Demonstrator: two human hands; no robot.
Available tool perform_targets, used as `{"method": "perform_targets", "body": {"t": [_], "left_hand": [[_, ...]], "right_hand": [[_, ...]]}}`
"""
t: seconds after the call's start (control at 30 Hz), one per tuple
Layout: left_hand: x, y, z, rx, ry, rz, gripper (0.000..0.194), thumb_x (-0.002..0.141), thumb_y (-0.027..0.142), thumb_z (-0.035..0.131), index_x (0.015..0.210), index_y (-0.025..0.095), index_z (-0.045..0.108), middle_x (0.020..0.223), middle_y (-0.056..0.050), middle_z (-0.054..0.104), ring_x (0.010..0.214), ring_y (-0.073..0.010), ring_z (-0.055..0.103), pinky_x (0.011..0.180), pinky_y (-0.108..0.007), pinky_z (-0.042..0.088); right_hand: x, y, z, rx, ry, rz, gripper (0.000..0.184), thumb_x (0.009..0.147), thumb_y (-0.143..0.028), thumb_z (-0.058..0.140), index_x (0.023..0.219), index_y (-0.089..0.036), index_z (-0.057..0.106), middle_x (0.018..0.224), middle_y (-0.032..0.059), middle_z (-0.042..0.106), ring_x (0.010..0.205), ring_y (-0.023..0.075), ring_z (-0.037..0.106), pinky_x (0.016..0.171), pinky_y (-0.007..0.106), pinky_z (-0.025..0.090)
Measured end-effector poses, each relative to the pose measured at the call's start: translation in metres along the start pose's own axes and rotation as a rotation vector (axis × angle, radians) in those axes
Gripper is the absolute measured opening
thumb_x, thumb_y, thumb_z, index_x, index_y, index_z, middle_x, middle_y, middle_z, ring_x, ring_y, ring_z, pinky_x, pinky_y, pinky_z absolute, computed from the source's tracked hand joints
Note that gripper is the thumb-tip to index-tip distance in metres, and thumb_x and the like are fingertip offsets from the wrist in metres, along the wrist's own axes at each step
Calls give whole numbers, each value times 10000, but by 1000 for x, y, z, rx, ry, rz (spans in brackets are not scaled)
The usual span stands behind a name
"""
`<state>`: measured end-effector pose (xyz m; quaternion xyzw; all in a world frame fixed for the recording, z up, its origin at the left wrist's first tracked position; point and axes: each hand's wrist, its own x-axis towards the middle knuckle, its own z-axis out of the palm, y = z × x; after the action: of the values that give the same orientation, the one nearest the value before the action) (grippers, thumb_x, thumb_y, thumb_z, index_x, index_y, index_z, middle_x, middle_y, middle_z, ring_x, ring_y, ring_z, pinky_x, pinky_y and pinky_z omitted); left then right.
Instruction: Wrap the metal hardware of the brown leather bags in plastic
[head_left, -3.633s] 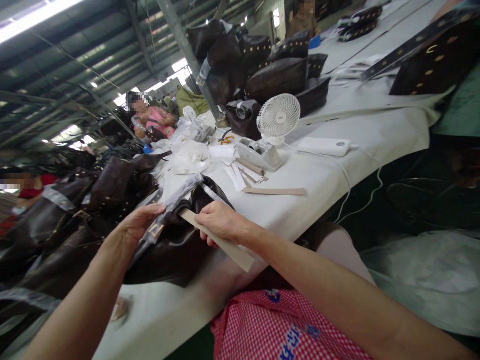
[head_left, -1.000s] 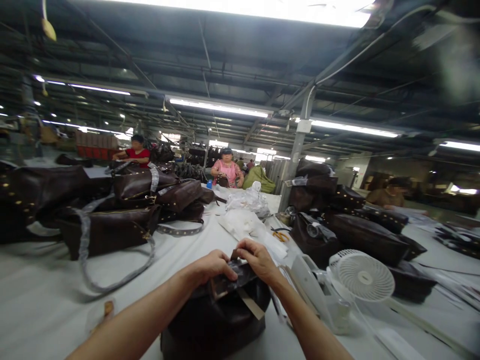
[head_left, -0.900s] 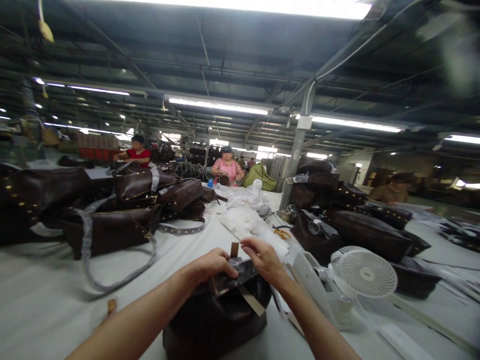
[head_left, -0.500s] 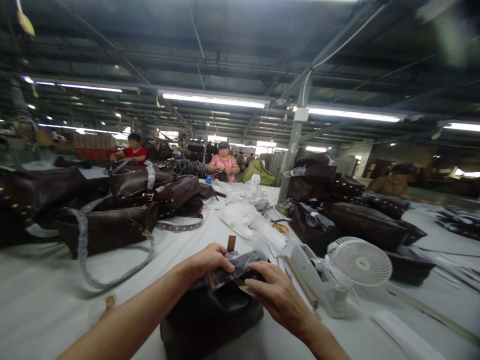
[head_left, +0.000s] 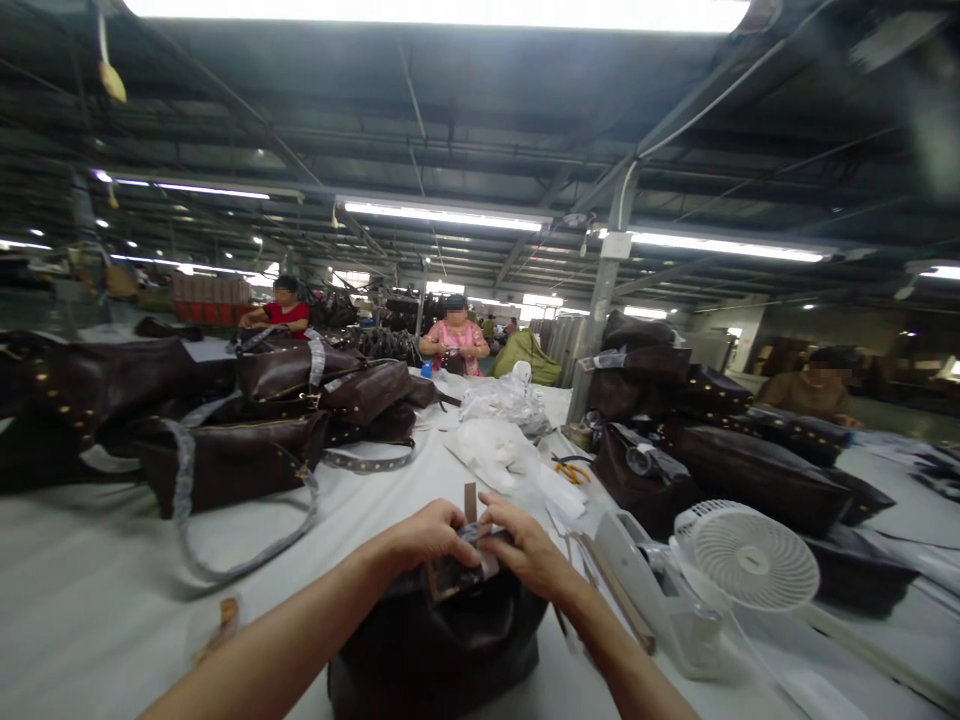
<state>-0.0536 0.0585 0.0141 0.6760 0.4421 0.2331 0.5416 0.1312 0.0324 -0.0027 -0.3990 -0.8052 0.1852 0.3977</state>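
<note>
A dark brown leather bag (head_left: 439, 645) stands on the white table (head_left: 90, 590) right in front of me. Its plastic-wrapped strap (head_left: 457, 572) lies over its top. My left hand (head_left: 429, 533) is closed on the strap's left part. My right hand (head_left: 525, 548) pinches the wrap beside it, fingers pressed together. A narrow tan card strip (head_left: 470, 501) sticks up between the two hands.
Heaps of brown studded bags lie at the left (head_left: 225, 420) and right (head_left: 720, 450). A small white fan (head_left: 746, 560), scissors (head_left: 571, 468), white wrapping sheets (head_left: 502, 450) and card strips lie near my right arm. Other people work at the table's far end (head_left: 454, 338).
My right hand has come back up from the bag's right side to the strap and now pinches it beside my left hand. The card strip still stands between them.
</note>
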Motion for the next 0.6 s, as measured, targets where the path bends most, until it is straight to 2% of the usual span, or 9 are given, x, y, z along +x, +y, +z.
{"method": "perform_targets", "body": {"t": [0.07,0.13,0.37,0.47,0.6], "left_hand": [[0,1,1,9,2,9,196,428,185,716,609,136,658,508,59,548,529,-119,467,535,-244,342],[-1,2,2,16,5,16,191,426,190,713,598,136,652,508,60,541,533,-118,460,536,-246,336],[-3,1,2,13,12,23,187,446,228,705,598,145,636,521,58,546,529,-113,465,542,-243,348],[-2,0,1,19,3,19,218,433,251,723,599,150,624,514,60,540,522,-115,464,532,-242,349],[-1,0,0,34,-3,33,245,438,277,731,616,154,616,532,62,532,539,-117,466,530,-238,343]], "right_hand": [[4,-1,-3,56,-92,61,79,772,-183,568,748,-209,638,812,7,690,899,208,633,799,292,467],[6,-2,-4,115,-146,102,67,767,-195,574,728,-199,629,702,-25,634,726,162,586,676,240,434],[1,2,7,162,-23,161,59,765,-228,597,730,-194,629,721,-20,614,722,152,548,680,237,397],[-4,3,9,152,13,111,71,779,-234,589,729,-200,626,719,-21,614,719,151,552,682,239,393],[-7,2,15,84,133,54,118,797,-230,559,704,-205,626,689,-16,625,698,155,557,684,252,390]]}}
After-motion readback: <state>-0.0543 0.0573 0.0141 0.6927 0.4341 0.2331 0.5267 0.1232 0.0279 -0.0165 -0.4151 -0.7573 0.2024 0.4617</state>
